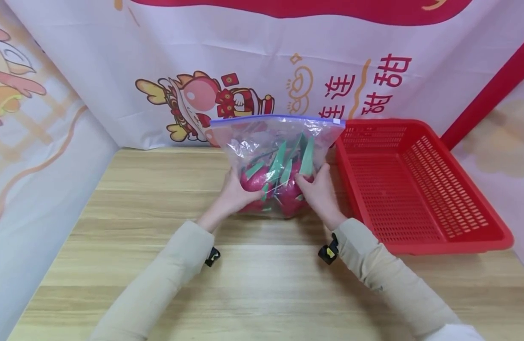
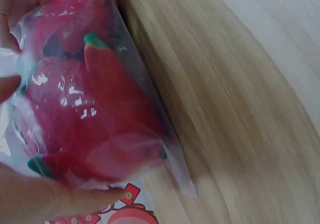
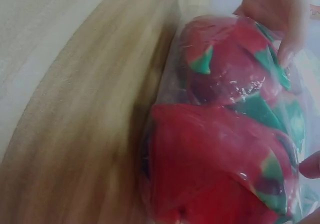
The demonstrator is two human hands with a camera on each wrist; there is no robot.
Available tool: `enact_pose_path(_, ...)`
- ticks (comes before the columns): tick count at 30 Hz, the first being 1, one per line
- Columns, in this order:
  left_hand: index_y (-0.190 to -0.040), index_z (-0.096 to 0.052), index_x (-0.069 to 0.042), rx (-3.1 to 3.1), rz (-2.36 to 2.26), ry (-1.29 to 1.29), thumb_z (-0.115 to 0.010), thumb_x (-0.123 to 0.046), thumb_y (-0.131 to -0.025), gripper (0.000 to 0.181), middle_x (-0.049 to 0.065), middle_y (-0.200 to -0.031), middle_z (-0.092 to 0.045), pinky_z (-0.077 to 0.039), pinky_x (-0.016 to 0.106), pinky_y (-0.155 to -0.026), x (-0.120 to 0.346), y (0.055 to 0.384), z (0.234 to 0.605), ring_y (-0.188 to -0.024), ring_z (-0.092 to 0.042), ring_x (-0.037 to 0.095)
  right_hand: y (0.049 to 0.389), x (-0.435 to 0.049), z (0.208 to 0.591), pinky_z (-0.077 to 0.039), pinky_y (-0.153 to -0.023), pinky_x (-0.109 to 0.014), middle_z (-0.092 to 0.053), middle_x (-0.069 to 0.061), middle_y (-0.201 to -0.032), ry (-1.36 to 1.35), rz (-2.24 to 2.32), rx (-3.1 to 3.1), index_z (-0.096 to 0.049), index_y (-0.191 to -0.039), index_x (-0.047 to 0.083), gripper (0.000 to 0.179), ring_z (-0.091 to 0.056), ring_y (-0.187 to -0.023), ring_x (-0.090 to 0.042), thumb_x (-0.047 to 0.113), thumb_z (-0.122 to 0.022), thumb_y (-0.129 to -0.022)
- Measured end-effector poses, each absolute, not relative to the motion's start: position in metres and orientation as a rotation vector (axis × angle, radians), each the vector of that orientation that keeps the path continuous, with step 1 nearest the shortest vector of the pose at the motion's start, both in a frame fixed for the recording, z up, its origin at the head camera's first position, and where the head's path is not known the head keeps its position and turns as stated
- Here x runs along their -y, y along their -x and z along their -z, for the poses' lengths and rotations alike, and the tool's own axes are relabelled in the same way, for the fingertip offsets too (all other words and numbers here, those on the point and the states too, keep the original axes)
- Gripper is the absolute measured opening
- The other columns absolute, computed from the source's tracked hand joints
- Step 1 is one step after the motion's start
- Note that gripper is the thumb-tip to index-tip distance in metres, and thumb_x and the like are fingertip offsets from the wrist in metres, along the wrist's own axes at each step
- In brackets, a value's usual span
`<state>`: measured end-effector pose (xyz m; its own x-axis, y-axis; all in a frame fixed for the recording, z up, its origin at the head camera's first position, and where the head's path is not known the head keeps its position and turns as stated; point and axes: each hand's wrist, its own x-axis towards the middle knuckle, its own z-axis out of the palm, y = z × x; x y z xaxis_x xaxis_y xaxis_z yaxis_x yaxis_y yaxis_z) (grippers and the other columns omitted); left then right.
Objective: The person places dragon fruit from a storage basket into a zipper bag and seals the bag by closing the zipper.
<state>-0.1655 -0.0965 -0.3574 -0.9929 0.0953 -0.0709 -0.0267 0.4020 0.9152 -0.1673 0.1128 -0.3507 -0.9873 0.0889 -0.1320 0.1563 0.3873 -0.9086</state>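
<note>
A clear zip bag (image 1: 270,130) with a blue-violet zip strip along its top stands upright over the table. Inside it sit two pink-red dragon fruits with green-tipped scales, one dragon fruit (image 1: 256,179) at the left and another dragon fruit (image 1: 290,196) at the right. My left hand (image 1: 236,192) grips the bag's left side, thumb across the front of the fruit. From the right side my right hand (image 1: 320,192) holds the bag in the same way. In the right wrist view, plastic covers both fruits (image 3: 200,159). Fingers behind the bag are partly hidden.
A red plastic basket (image 1: 398,199) with slotted walls stands to the right, close to my right forearm. Behind the table hangs a printed white cloth (image 1: 262,61). The wood-grain table (image 1: 262,293) extends in front of the bag and to its left.
</note>
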Motion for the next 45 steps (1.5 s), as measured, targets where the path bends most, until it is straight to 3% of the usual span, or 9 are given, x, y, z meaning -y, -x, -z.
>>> enact_pose_path(2,-0.150,-0.020,-0.012,-2.583,-1.599,-0.050,-0.078,-0.017,-0.073,0.097,0.019,-0.149,-0.029,-0.034,0.046,-0.114,0.096,0.166,0.358,-0.136,-0.036,0.032,0.166,-0.114,0.353,-0.033,-0.116,-0.044,-0.034,-0.014,-0.149,-0.171,1.628,-2.625,-0.017,-0.148,0.012,0.073,-0.035,-0.139,-0.025,0.030,-0.059,-0.091)
enact_pose_path(9,-0.154,-0.010,-0.026,-2.622,-1.514,-0.013,-0.078,-0.027,-0.075,0.105,0.021,-0.155,-0.017,-0.034,0.052,-0.113,0.096,0.165,0.357,-0.137,-0.033,0.037,0.163,-0.115,0.361,-0.035,-0.114,-0.047,-0.029,-0.013,-0.147,-0.125,1.642,-2.550,-0.018,-0.149,0.017,0.078,-0.029,-0.137,-0.026,0.030,-0.064,-0.088)
enact_pose_path(17,-0.148,-0.020,-0.004,-2.591,-1.679,0.063,-0.077,-0.026,-0.076,0.095,0.018,-0.147,-0.033,-0.033,0.046,-0.115,0.094,0.162,0.360,-0.136,-0.037,0.031,0.162,-0.115,0.360,-0.032,-0.114,-0.054,-0.021,-0.013,-0.150,-0.131,1.518,-2.555,-0.009,-0.151,0.020,0.097,-0.022,-0.140,-0.029,0.038,-0.073,-0.080)
enact_pose_path(20,-0.146,-0.022,-0.002,-2.575,-1.707,0.081,-0.075,-0.025,-0.077,0.090,0.018,-0.146,-0.035,-0.033,0.045,-0.116,0.094,0.162,0.363,-0.136,-0.038,0.030,0.162,-0.114,0.362,-0.032,-0.114,-0.053,-0.020,-0.014,-0.150,-0.086,1.474,-2.588,-0.006,-0.151,0.018,0.102,-0.022,-0.140,-0.029,0.039,-0.074,-0.078)
enact_pose_path(29,-0.145,-0.033,-0.022,-2.590,-1.671,0.075,-0.074,-0.032,-0.080,0.077,0.010,-0.144,-0.039,-0.039,0.044,-0.111,0.098,0.167,0.368,-0.133,-0.042,0.027,0.160,-0.110,0.365,-0.035,-0.113,-0.052,-0.021,-0.022,-0.147,-0.015,1.412,-2.641,-0.002,-0.152,0.013,0.108,-0.026,-0.137,-0.034,0.023,-0.079,-0.076)
enact_pose_path(34,-0.146,-0.034,-0.024,-2.613,-1.617,0.079,-0.073,-0.036,-0.082,0.075,0.013,-0.143,-0.040,-0.039,0.048,-0.111,0.099,0.168,0.369,-0.131,-0.042,0.029,0.162,-0.109,0.365,-0.037,-0.111,-0.051,-0.024,-0.021,-0.146,-0.065,1.422,-2.636,-0.005,-0.153,0.017,0.106,-0.029,-0.135,-0.033,0.023,-0.078,-0.077)
enact_pose_path(45,-0.152,-0.018,-0.032,-2.562,-1.466,-0.044,-0.074,-0.044,-0.078,0.094,0.014,-0.151,-0.030,-0.038,0.054,-0.110,0.110,0.168,0.368,-0.136,-0.036,0.033,0.166,-0.113,0.369,-0.038,-0.111,-0.051,-0.032,-0.013,-0.147,-0.028,1.444,-2.646,-0.009,-0.153,0.023,0.103,-0.031,-0.136,-0.030,0.029,-0.078,-0.077)
